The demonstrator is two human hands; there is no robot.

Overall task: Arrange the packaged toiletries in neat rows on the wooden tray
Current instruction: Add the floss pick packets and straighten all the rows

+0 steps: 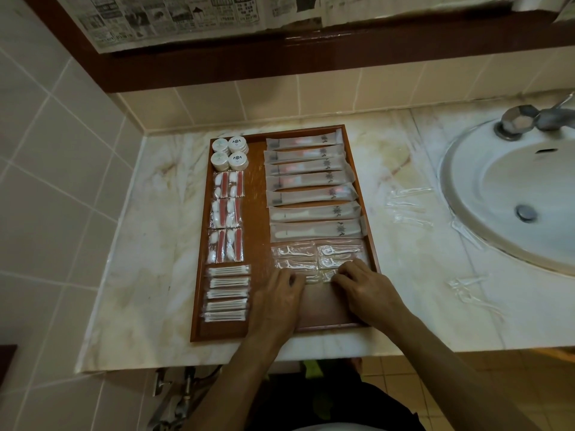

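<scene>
head view is showing both hands working low on the reddish-brown wooden tray [259, 194]. the left hand [275, 298] and right hand [365, 290] are curling their fingers onto the clear plastic floss-pick packets [295, 255], pinching the nearest ones, though how firmly they are gripping i cannot tell. just beyond the fingertips more packets are lying in two short rows; further beyond, long frosted toothbrush sleeves [311, 194] are stacking up. these packets are looking light, slick and crinkly, likely sliding easily, so taking them by the flat sealed edges seems wisest.
</scene>
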